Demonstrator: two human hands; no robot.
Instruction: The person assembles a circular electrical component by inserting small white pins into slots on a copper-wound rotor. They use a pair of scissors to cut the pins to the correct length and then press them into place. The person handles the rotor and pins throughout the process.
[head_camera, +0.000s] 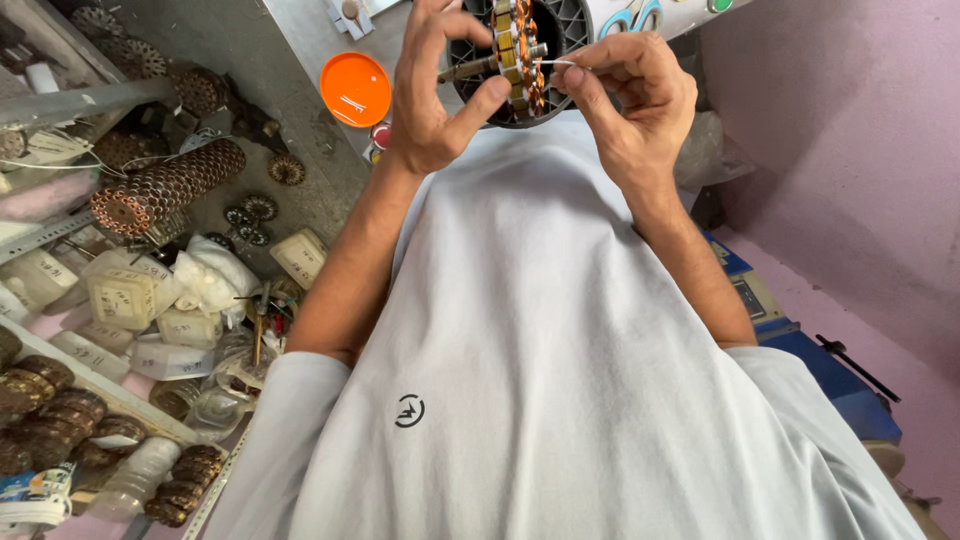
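A round motor stator (519, 55) with copper windings and a steel shaft is held edge-on in front of my chest. My left hand (430, 95) grips it, thumb under the core and fingers curled over the shaft end. My right hand (630, 100) pinches a thin white sleeve or wire (560, 63) between thumb and forefinger, right against the windings. Behind the stator a dark round fan housing (565, 30) is partly hidden. My light grey shirt fills the lower half of the view.
An orange round lid (356, 88) lies on the grey bench. At left, shelves hold a long stack of wound stators (165, 185), white plastic containers (125, 295) and dark coils (60, 415). A pink wall is at right, with blue equipment (800, 350) below.
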